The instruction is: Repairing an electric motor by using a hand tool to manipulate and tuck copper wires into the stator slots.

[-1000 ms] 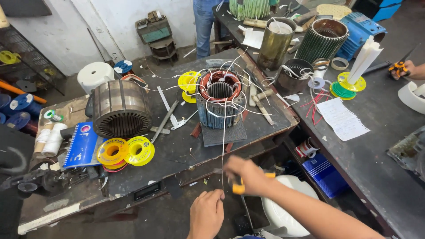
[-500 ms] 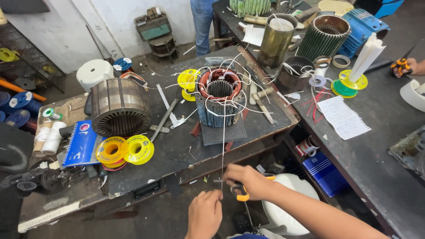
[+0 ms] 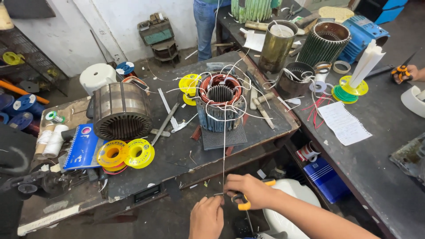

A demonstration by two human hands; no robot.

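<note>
A blue motor stator (image 3: 220,106) with copper windings and loose white leads stands on a dark workbench (image 3: 186,150). One thin white wire (image 3: 224,146) runs taut from it down to my hands below the bench's front edge. My right hand (image 3: 250,190) grips scissors with yellow-orange handles (image 3: 242,202) at the wire's lower end. My left hand (image 3: 207,217) sits just beside it, fingers pinched at the wire's end.
A bare steel stator core (image 3: 121,110), yellow tape rolls (image 3: 126,153), a blue notebook (image 3: 82,147) and hand tools lie on the bench. A second table (image 3: 372,155) at right carries motor housings, paper and tape. Another person's hand (image 3: 409,71) holds orange scissors there. Someone in jeans (image 3: 206,22) stands behind.
My hands have drawn together on the wire's lower end; the right hand moved down slightly and the left rose to meet it.
</note>
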